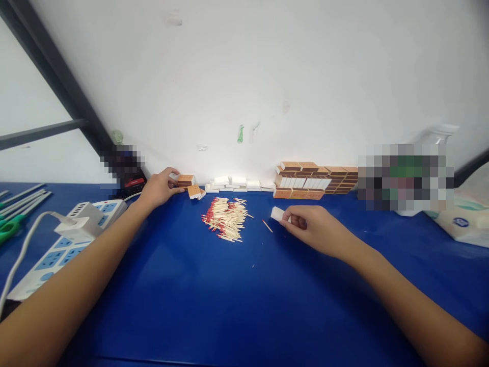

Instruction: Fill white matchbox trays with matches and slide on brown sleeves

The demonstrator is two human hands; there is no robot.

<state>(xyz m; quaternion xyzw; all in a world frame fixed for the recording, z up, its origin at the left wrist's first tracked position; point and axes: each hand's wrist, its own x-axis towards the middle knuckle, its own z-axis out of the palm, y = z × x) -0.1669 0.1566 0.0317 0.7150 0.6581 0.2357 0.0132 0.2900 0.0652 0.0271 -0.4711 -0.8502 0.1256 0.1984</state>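
Ok, L hand point(158, 188) is half spread at a matchbox point(186, 179) left of the match pile point(227, 219), can't tell if gripped; R hand point(315, 224) pinches a white tray point(276, 213) right of the pile. Low R sweep could scatter it; hard squeeze prob dents the tray.

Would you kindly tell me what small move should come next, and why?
Probably, the left hand should bring the brown box nearest it toward the white tray: that hand is right at the box, and the right hand pinches the tray.
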